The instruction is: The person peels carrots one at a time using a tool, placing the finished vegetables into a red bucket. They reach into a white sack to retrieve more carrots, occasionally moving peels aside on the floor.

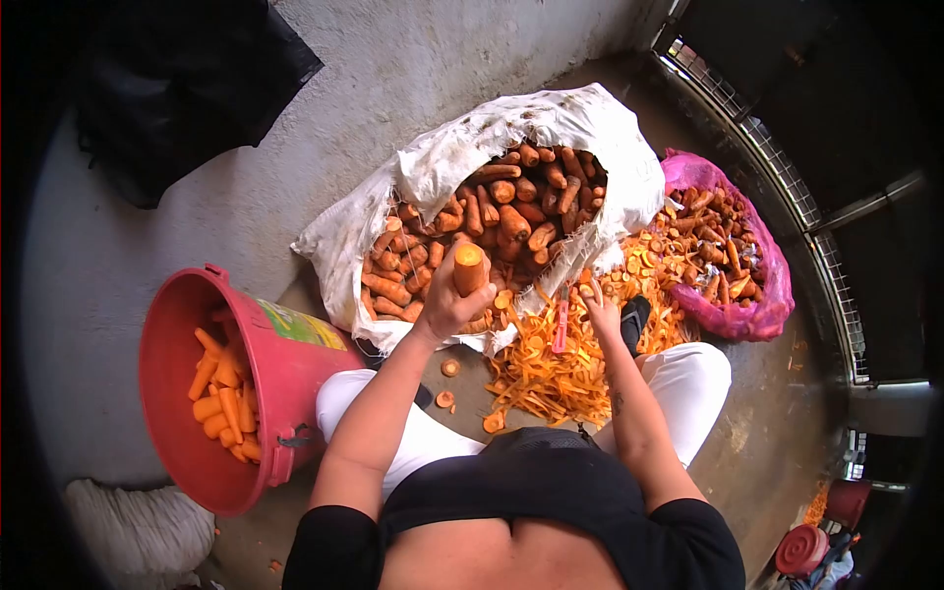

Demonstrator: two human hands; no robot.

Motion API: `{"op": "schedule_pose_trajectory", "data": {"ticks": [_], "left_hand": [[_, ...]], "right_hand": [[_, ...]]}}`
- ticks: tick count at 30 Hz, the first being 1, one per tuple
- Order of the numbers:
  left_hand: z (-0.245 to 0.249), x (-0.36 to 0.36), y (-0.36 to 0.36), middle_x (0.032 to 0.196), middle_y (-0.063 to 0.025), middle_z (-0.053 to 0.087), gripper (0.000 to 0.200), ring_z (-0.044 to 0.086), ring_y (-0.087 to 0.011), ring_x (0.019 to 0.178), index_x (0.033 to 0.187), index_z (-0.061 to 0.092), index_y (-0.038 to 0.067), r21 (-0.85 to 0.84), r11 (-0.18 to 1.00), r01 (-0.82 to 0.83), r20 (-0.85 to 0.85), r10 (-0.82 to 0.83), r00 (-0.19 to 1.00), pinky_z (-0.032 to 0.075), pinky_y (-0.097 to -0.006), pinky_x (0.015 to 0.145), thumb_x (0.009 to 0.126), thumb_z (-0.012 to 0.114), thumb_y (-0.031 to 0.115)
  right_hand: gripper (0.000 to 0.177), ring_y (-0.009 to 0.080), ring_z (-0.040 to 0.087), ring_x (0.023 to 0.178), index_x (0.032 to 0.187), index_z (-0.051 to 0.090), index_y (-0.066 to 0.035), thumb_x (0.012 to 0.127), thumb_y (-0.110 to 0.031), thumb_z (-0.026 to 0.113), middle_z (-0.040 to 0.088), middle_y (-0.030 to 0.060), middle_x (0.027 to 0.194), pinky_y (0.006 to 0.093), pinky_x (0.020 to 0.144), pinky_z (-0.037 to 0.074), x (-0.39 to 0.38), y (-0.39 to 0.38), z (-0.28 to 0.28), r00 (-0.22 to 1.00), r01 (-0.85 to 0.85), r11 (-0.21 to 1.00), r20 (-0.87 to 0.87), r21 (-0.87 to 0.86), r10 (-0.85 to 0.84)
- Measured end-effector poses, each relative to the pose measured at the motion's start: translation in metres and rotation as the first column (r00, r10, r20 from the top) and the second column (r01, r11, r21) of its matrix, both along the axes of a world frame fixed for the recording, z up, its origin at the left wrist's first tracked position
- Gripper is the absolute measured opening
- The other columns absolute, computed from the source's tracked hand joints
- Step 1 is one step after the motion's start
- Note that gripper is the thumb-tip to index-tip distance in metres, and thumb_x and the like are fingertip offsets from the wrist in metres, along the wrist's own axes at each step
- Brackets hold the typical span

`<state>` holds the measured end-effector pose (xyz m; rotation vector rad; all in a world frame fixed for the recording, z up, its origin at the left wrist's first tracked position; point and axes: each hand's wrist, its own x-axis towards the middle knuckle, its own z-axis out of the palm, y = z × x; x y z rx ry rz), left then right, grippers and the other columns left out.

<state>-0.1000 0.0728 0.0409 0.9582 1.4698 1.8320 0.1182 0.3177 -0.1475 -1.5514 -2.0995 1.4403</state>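
Note:
My left hand (448,307) is wrapped round a thick carrot (469,271), whose cut orange end faces up. It is held upright in front of a torn white sack (629,138) full of unpeeled carrots (513,222). To the right, my right hand (602,313) is over the orange peelings, its fingers partly spread. A pink-handled tool (560,326) is just left of that hand, its handle outside the fingers. Beneath lies a heap of peel strips (551,369) with round cut slices. Peeled carrots (226,388) lie inside a tilted red bucket (162,433) at the left.
A pink bag (772,290) of carrot pieces stands right of the sack. Slices (445,399) are scattered on the floor. Dark cloth (182,88) is at upper left, a pale sack (143,531) at lower left. A metal grille (782,162) runs along the right; a red lid (802,551) is at lower right.

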Motion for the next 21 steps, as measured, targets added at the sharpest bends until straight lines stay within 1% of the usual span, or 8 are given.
{"op": "schedule_pose_trajectory", "data": {"ticks": [2,4,6,9,13,14,17,21], "left_hand": [[-0.007,-0.001,0.002,0.080,-0.0029,0.047,0.035,0.051,-0.0140,0.073,0.103,0.043,0.009,0.105,0.994,0.032,0.107,-0.043,0.993,0.044,-0.0301,0.069,0.076,0.065,0.015],[0.001,0.002,0.004,0.079,-0.0038,0.049,0.033,0.052,-0.0141,0.071,0.102,0.044,0.009,0.003,1.000,0.004,0.396,-0.005,0.918,0.046,-0.0303,0.065,0.080,0.065,0.021],[-0.014,0.001,0.009,0.080,-0.0060,0.053,0.031,0.056,-0.0160,0.069,0.104,0.046,0.009,-0.055,0.998,-0.001,0.740,0.041,0.672,0.050,-0.0317,0.060,0.090,0.057,0.034],[-0.034,0.000,0.012,0.088,-0.0084,0.057,0.039,0.060,-0.0187,0.073,0.112,0.048,0.009,-0.187,0.982,0.017,0.907,0.166,0.388,0.053,-0.0328,0.067,0.093,0.050,0.043],[-0.041,0.015,0.018,0.089,-0.0117,0.058,0.042,0.063,-0.0242,0.077,0.114,0.047,0.005,-0.306,0.948,0.083,0.874,0.245,0.420,0.056,-0.0409,0.068,0.096,0.044,0.042],[-0.046,0.016,0.019,0.088,-0.0131,0.058,0.043,0.062,-0.0265,0.076,0.112,0.046,0.002,-0.275,0.958,0.083,0.884,0.218,0.414,0.056,-0.0448,0.067,0.096,0.044,0.042],[-0.039,0.019,0.019,0.087,-0.0143,0.057,0.043,0.061,-0.0279,0.075,0.111,0.046,0.002,-0.306,0.945,0.111,0.892,0.244,0.381,0.056,-0.0453,0.066,0.096,0.044,0.043],[-0.046,0.014,0.020,0.094,-0.0138,0.056,0.047,0.061,-0.0280,0.081,0.117,0.045,0.003,-0.314,0.949,-0.016,0.861,0.292,0.416,0.056,-0.0466,0.071,0.096,0.042,0.045]], "right_hand": [[0.070,0.0099,0.058,0.073,0.118,0.058,0.003,0.078,-0.054,0.067,0.064,0.0069,0.092,0.0251,0.062,0.045,-0.022,-0.003,0.036,0.975,-0.029,0.997,-0.222,-0.072,0.012],[0.079,0.0082,0.053,0.070,0.128,0.049,0.004,0.078,-0.056,0.066,0.060,0.0019,0.088,0.0241,0.060,0.041,-0.039,-0.015,0.110,0.942,-0.111,0.983,-0.331,-0.145,0.057],[0.073,0.0063,0.048,0.068,0.129,0.049,0.001,0.084,-0.055,0.061,0.055,-0.0012,0.079,0.0219,0.061,0.037,-0.050,-0.006,0.128,0.896,-0.177,0.980,-0.427,-0.092,0.122],[0.049,0.0069,0.047,0.070,0.121,0.056,-0.004,0.095,-0.046,0.049,0.059,0.0011,0.084,0.0214,0.063,0.038,-0.055,-0.020,0.219,0.828,-0.423,0.906,-0.415,-0.018,0.378],[0.042,0.0068,0.048,0.070,0.115,0.058,-0.002,0.095,-0.039,0.053,0.060,0.0003,0.082,0.0233,0.065,0.042,-0.052,-0.005,0.232,0.742,-0.658,0.746,-0.253,-0.102,0.620],[0.040,0.0068,0.047,0.069,0.113,0.059,-0.001,0.095,-0.037,0.055,0.057,-0.0019,0.078,0.0246,0.065,0.043,-0.051,-0.001,0.208,0.771,-0.610,0.789,-0.286,-0.072,0.569],[0.036,0.0112,0.056,0.079,0.113,0.060,-0.004,0.096,-0.035,0.053,0.065,0.0050,0.089,0.0270,0.069,0.044,-0.064,-0.002,0.198,0.665,-0.732,0.640,0.038,0.236,0.746],[0.041,0.0140,0.056,0.075,0.106,0.063,-0.002,0.097,-0.040,0.049,0.064,0.0076,0.083,0.0302,0.068,0.045,-0.081,-0.029,0.210,0.686,-0.671,0.699,-0.151,0.247,0.712]]}}
